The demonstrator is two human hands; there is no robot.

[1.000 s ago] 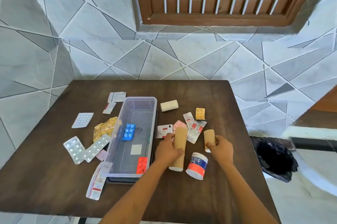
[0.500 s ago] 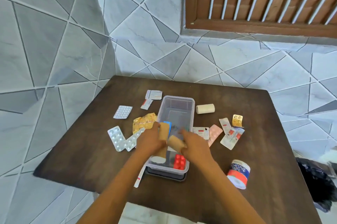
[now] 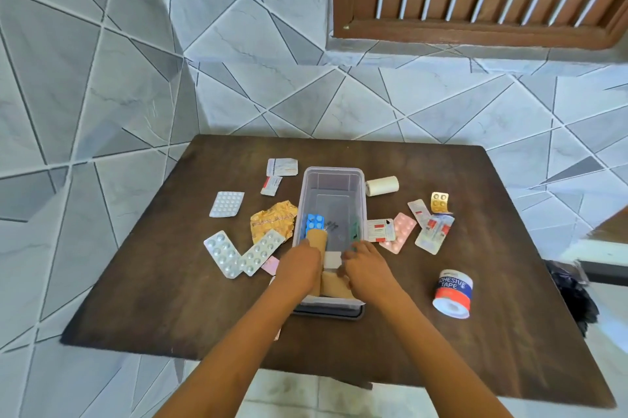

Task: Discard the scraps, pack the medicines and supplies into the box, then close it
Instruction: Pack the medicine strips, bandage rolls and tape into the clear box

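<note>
A clear plastic box [image 3: 331, 176] stands open in the middle of the dark wooden table [image 3: 170, 298], on a dark lid [image 3: 328, 313]. My left hand [image 3: 300, 266] is shut on a long tan bandage roll [image 3: 317, 239] and holds it inside the box's left side. A short tan roll [image 3: 334, 285] lies at the box's near end. My right hand [image 3: 367, 268] rests against it; whether it grips the roll is hidden. A blue blister pack [image 3: 314, 222] lies in the box.
Left of the box lie silver blister packs [image 3: 227, 203], crumpled gold foil [image 3: 272, 222] and paper scraps [image 3: 282, 166]. To its right are a white roll [image 3: 382, 185], pink blister [image 3: 401, 230], sachets [image 3: 433, 230], gold blister [image 3: 439, 201] and adhesive tape [image 3: 453, 293]. A black bin bag [image 3: 574, 298] sits off the table's right edge.
Both hands carried the two tan rolls from the table right of the box over to it and lowered them inside. The view has shifted left.
</note>
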